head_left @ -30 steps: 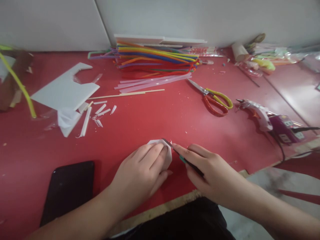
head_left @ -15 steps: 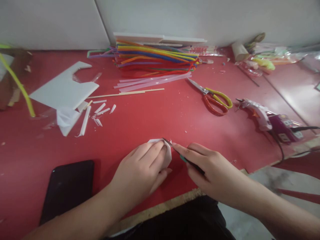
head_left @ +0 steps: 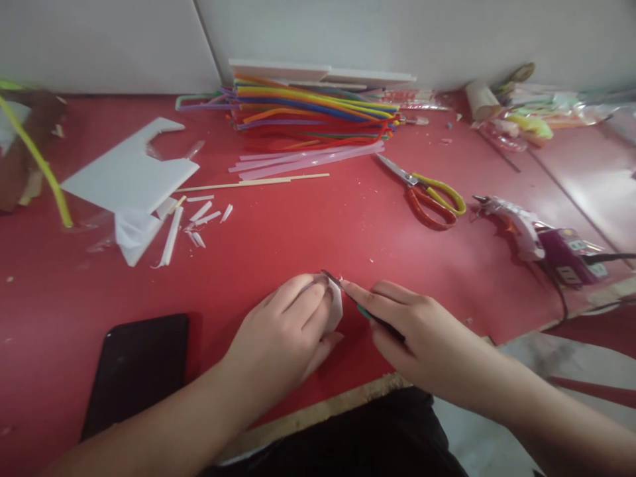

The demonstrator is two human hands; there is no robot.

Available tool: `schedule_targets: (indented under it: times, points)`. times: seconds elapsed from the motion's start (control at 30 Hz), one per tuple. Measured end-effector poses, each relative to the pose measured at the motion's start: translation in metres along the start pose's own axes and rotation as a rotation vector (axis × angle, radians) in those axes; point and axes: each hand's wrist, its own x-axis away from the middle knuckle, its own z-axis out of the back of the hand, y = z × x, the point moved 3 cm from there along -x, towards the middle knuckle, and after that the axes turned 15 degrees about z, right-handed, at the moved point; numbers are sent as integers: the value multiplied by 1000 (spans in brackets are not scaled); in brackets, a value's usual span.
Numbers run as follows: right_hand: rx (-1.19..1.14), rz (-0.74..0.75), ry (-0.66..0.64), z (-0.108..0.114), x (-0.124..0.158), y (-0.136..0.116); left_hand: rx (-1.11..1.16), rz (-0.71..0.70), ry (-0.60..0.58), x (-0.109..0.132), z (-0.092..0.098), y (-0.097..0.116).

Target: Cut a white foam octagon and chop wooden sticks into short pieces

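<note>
Under the bent fingers of my left hand (head_left: 288, 331) is a small white foam board piece (head_left: 336, 311), held near the table's front edge. Most of it is hidden by the hand; its right side shows, with angled corners. My right hand (head_left: 422, 331) is closed around a utility knife (head_left: 385, 323) with a dark body and a green part. The forefinger stretches along the knife toward its tip. The blade lies against the top right edge of the white piece, close to my left fingertips. A tiny pale shaving sits beside the blade.
Left on the red table (head_left: 278, 232) lie a cut white foam sheet (head_left: 132, 172), white scraps (head_left: 201, 212) and a black phone (head_left: 136, 368). Behind are colourful pipe cleaners (head_left: 313, 112) and glue sticks (head_left: 308, 161). Scissors (head_left: 422, 192) and a glue gun (head_left: 514, 225) with its cord lie right.
My left fingers have shifted slightly over the white piece, covering more of its upper left part. The knife stays at its top right edge. The whole view has moved a little.
</note>
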Motion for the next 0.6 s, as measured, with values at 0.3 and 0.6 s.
schedule_targets:
  times: [0.3,0.6]
  points:
    - [2,15,-15,0,-1,0,-68,-64,42,1,-1,2]
    - [-13,23,44,-13,2,5,-45,-38,17,0,-2,2]
